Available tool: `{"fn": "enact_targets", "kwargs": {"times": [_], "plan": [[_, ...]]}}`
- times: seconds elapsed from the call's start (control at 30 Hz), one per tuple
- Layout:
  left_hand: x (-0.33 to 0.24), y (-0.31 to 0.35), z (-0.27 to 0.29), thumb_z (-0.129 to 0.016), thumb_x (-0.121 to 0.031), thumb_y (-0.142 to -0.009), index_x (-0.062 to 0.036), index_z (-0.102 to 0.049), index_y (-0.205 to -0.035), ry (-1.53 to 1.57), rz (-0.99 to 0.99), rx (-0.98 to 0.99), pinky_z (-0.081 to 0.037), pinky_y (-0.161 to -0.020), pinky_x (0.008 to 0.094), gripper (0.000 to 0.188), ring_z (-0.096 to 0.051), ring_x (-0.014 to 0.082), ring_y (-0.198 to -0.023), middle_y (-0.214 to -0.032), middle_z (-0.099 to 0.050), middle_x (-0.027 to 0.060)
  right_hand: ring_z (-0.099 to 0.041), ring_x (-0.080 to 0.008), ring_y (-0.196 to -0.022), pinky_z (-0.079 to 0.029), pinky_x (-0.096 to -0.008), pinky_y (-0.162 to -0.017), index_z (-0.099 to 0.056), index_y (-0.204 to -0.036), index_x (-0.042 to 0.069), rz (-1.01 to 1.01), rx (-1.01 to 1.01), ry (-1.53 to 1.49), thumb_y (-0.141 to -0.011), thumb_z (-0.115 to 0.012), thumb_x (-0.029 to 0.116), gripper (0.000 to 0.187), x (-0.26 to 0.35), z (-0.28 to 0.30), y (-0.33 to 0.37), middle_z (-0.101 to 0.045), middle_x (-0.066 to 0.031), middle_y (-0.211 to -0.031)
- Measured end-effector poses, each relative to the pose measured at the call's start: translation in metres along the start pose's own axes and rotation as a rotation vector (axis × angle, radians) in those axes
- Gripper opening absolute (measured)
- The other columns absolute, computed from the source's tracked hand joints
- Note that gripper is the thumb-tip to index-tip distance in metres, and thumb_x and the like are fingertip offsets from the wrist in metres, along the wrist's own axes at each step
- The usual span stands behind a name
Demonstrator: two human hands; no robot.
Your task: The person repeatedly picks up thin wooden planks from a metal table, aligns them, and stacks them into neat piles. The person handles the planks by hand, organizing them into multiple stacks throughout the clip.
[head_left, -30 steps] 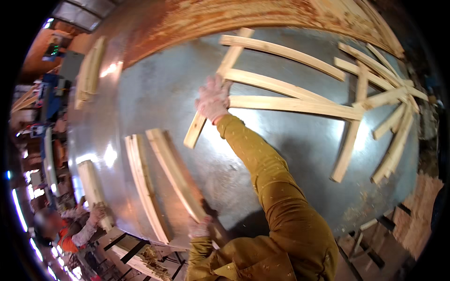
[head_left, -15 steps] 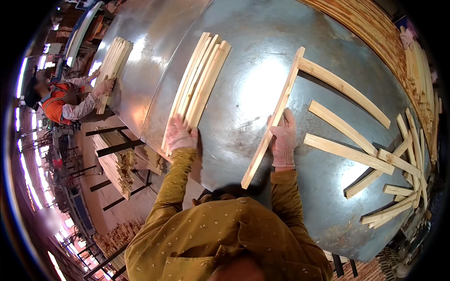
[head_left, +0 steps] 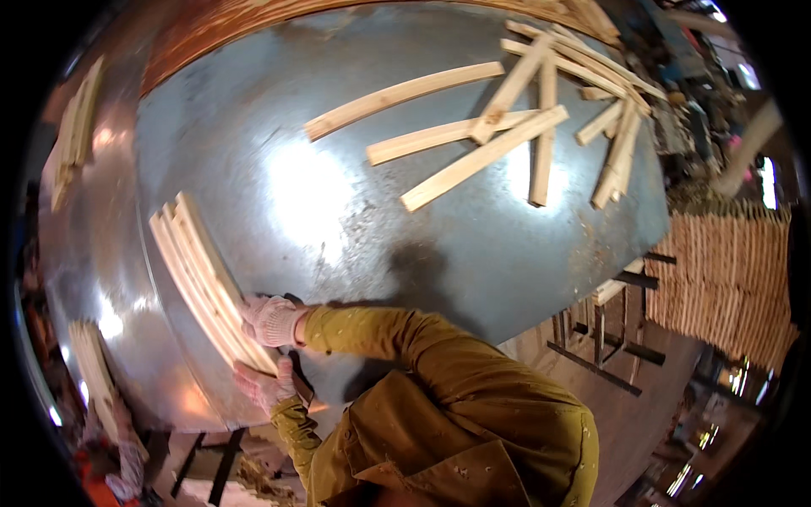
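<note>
A bundle of pale wooden strips [head_left: 198, 275] lies side by side on the metal table at my left. My left hand [head_left: 263, 384], in a light knitted glove, grips the near end of this bundle. Just above it, my right hand [head_left: 272, 321], gloved the same way, is closed against the bundle's right side near that end. Its fingertips are partly hidden. Loose wooden strips [head_left: 404, 100] lie spread toward the far right, several of them crossing in a heap [head_left: 549, 84].
The metal table [head_left: 355, 253] has a plywood board [head_left: 253, 25] along its far side. Other strips [head_left: 78, 135] lie at the far left. A co-worker's hand [head_left: 118, 418] touches strips [head_left: 91, 363] at the lower left. A tall wood stack [head_left: 718, 279] stands beyond the right edge.
The view has swung to the right. My right hand has come across to the bundle beside my left hand, and the strip it held now lies in or against the bundle.
</note>
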State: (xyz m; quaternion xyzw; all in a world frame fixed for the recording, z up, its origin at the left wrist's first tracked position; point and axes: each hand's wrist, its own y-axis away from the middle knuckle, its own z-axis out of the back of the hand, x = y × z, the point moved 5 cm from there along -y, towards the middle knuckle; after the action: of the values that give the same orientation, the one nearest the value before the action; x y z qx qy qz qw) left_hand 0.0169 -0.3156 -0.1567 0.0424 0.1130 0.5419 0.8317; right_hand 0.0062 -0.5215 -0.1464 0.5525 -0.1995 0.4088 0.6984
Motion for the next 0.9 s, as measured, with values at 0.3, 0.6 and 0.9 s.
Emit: {"fn": "enact_targets", "kwargs": {"times": [0.3,0.6,0.9], "plan": [[-0.129,-0.027,0.035,-0.073,-0.054,-0.078,0.0046,-0.024,-0.152,0.005,-0.354,-0.112,-0.03,-0.115,0.0543,0.107,-0.03,0.0476,-0.142,-0.152,-0.033,0.0304,-0.035,-0.0406,-0.141,-0.031,-0.049,-0.115,-0.028,-0.15,0.001,-0.92,-1.379,0.18,-0.083,-0.068,0.046,0.09,-0.3,0.346,0.301,-0.042,-0.0265,-0.147],[-0.535,-0.137,-0.007,-0.067,-0.05,-0.086,-0.008,-0.033,-0.15,-0.315,-0.801,0.004,-0.027,-0.116,0.0506,0.084,-0.032,0.0363,-0.144,-0.154,-0.036,0.018,-0.05,-0.0389,-0.129,-0.041,-0.0458,-0.109,-0.026,-0.153,0.007,-0.338,-1.156,-0.096,-0.078,-0.069,0.029,0.09,-0.303,0.345,0.39,-0.054,-0.0228,-0.135],[-0.534,-0.076,-0.037,-0.062,-0.046,-0.09,-0.0109,-0.047,-0.14,-0.318,-0.665,0.193,-0.041,-0.107,0.0444,0.063,-0.048,0.0353,-0.13,-0.137,-0.052,0.0157,-0.052,-0.0311,-0.126,-0.033,-0.0482,-0.111,-0.037,-0.144,0.0,-0.188,-0.618,0.952,-0.082,-0.068,0.03,0.076,-0.422,0.317,0.405,-0.056,-0.0182,-0.13]]}}
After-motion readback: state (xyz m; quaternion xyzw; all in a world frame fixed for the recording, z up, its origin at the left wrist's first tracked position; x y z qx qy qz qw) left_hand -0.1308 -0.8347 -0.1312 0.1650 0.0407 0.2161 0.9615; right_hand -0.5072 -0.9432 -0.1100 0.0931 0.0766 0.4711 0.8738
